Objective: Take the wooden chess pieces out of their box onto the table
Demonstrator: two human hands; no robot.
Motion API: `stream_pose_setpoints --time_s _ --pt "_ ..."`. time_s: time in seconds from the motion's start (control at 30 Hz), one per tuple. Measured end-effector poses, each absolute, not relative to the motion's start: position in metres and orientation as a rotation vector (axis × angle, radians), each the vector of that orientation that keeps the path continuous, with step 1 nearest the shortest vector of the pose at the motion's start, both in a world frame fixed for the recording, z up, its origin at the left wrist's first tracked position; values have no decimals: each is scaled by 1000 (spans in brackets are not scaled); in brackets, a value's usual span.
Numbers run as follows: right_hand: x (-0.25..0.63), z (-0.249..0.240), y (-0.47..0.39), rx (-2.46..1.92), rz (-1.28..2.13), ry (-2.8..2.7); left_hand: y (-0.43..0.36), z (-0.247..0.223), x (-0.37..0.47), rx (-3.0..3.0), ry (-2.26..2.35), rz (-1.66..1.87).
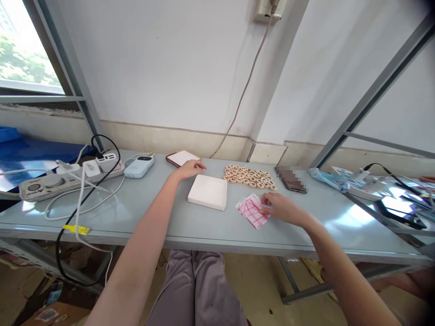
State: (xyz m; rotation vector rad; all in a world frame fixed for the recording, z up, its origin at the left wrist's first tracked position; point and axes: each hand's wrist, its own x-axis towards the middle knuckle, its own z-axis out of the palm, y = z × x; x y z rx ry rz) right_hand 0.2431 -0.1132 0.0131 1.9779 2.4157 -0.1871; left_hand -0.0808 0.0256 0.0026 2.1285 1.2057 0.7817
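A shallow white box (208, 191) lies open side up on the grey table, in front of the wall. My left hand (190, 169) is between it and a dark red and white box part (183, 157); its fingers are apart and nothing shows in them. Rows of round xiangqi pieces (249, 175) with red and black characters lie right of the white box. Nearer the front edge is a folded pink-and-white checked cloth (251, 211). My right hand (273, 206) has its fingers closed on the cloth's right side.
Behind my right hand lies a dark phone (294, 180), partly pixelated. A power strip (41, 186) with cables and a light blue device (139, 167) are at left. Plastic wrapping (329, 179) lies at right. The table's front edge (238, 246) runs above my knees.
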Motion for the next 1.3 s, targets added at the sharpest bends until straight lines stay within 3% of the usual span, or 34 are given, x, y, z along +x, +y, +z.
stream_pose_setpoints --time_s 0.2,0.4,0.7,0.97,1.3 --pt "225 39 -139 1586 -985 2621 25 1 -67 2141 1212 1224" --pt "177 61 -104 1367 -1345 2873 8 16 -60 2081 989 980" --pt "136 11 -24 1552 -593 3011 4 12 -67 1957 941 656" --pt "140 3 -34 1549 -797 3054 14 5 -69 2174 947 546" --pt "132 -1 -36 1612 -471 3006 18 1 -68 2351 986 312"
